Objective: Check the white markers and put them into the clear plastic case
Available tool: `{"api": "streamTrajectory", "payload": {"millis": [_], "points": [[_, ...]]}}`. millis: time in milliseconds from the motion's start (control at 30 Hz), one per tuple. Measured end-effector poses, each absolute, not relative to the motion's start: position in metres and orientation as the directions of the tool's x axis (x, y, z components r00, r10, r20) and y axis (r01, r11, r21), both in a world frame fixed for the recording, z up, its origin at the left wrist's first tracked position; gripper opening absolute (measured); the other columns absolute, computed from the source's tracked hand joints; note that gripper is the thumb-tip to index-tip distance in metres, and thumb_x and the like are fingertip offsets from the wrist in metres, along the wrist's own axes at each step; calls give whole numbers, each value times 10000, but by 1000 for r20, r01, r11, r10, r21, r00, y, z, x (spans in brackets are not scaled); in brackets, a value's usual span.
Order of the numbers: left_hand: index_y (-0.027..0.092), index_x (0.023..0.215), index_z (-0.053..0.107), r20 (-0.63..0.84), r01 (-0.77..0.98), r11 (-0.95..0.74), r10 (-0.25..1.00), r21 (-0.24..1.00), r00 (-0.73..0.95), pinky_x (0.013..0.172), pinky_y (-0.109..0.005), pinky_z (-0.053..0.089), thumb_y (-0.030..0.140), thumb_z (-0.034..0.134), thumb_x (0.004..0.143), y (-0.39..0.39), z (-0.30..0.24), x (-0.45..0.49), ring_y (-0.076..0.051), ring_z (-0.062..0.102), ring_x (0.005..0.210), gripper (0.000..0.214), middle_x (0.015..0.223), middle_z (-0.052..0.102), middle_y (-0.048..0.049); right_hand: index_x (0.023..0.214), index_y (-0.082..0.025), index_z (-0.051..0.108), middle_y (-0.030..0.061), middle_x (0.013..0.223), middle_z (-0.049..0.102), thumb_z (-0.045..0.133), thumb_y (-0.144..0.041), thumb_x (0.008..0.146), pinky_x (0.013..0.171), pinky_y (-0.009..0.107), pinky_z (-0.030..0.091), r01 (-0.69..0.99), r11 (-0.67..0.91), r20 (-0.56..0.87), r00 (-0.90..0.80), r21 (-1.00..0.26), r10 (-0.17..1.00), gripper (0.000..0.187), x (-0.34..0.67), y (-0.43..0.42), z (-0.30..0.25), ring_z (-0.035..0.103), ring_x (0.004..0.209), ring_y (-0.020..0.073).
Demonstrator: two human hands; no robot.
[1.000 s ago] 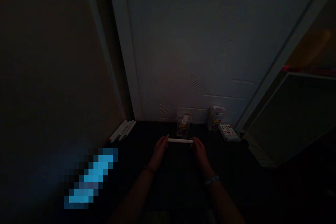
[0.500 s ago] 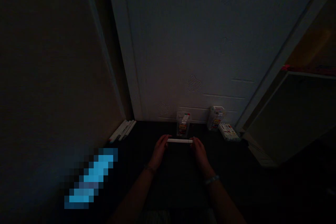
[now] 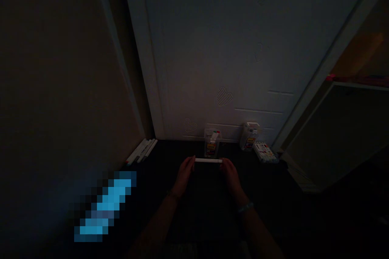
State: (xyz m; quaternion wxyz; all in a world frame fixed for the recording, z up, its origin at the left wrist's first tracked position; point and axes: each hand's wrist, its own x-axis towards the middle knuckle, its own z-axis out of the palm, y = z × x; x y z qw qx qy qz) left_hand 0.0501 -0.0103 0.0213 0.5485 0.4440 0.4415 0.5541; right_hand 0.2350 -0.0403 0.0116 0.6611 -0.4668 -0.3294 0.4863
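A white marker (image 3: 208,160) lies level between my two hands, above the dark tabletop. My left hand (image 3: 185,173) pinches its left end, and my right hand (image 3: 229,170) grips the right end, with fingertips partly hidden in the dim light. Just behind the marker stands a clear plastic container (image 3: 212,143) with a label and a few markers inside, one with a red end.
Several white markers (image 3: 141,151) lie side by side at the left against the wall. A second clear container (image 3: 249,136) and a flat case of markers (image 3: 265,152) stand at the back right. A white panel with heart patterns (image 3: 225,96) rises behind the dark table (image 3: 209,210).
Both hands still hold the marker by its ends. The marker has shifted very slightly away from me, toward the clear container.
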Motion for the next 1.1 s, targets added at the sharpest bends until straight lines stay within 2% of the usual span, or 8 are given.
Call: {"api": "streamTrajectory", "payload": {"millis": [100,233,367,533,733,933,1100], "points": [[166,646,523,16,-206,-17,1000,978,-6,488,-199,290,587,589,651,-10,23,50,-71,373,484,425,544,430,59,827,-213,615,-22,657,553,610,-505,690,553,228,364,-300,98,6,294,-949,956,323,236,-41,11,482,586,113],[173,651,491,29,-264,-19,999,964,32,485,-195,281,563,590,671,-12,23,49,-65,358,486,403,555,413,68,686,-197,576,-31,599,498,578,-521,721,536,218,339,-244,104,31,284,-964,958,326,236,-44,14,437,560,102],[178,695,493,7,-293,-1,1000,956,21,482,-192,272,547,587,685,-13,23,50,-61,332,486,381,563,383,75,671,-193,550,-35,589,474,574,-521,731,505,213,311,-254,76,5,268,-964,963,334,236,-47,15,411,539,94],[175,649,482,32,-257,-22,999,966,35,502,-195,291,553,576,691,-14,24,49,-66,345,494,392,559,394,69,645,-194,546,-35,576,482,580,-544,703,505,220,312,-229,95,21,307,-969,952,356,235,-43,11,405,522,96],[176,693,539,53,-238,-49,999,970,10,533,-196,333,552,592,672,-11,21,49,-77,408,528,380,590,460,53,789,-216,611,-29,630,536,597,-517,684,544,225,348,-249,96,16,305,-964,952,319,236,-40,8,459,568,112],[179,913,619,47,-233,-48,999,971,-9,634,-212,411,523,616,650,-11,22,50,-122,541,706,433,844,611,-31,892,-241,637,-8,735,587,591,-479,703,558,230,374,-200,127,56,330,-971,942,308,236,-44,12,488,625,129],[177,888,633,47,-210,-44,999,977,12,644,-219,431,515,600,669,-9,22,49,-129,554,717,404,881,623,-41,939,-243,643,-3,801,608,553,-490,737,532,226,375,-187,111,50,303,-976,952,331,237,-45,15,495,624,127]]}}
